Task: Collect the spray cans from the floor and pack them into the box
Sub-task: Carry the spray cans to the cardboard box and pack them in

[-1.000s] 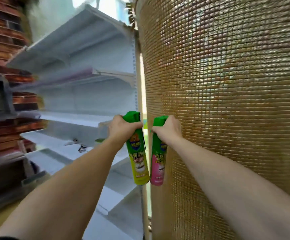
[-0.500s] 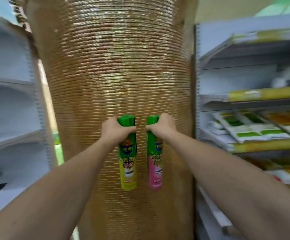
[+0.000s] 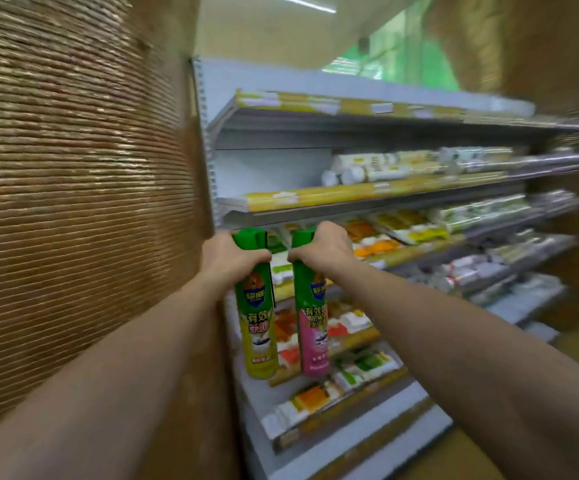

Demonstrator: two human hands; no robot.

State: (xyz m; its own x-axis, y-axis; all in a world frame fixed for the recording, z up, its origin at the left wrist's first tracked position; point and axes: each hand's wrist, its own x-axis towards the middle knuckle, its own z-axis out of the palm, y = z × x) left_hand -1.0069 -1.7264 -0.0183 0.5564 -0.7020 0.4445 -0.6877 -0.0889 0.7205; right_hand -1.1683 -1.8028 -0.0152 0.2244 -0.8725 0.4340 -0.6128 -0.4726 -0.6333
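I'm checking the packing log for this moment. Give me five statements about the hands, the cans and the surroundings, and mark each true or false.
1. The left hand grips a yellow-bodied spray can. True.
2. The right hand is empty. False: it grips a pink-bodied spray can near its top.
3. Both cans hang with their green caps upward. True.
4. The cans are held over an open box. False: no box is in view; stocked shelves stand behind them.
5. A woven wall fills the left of the view. True.
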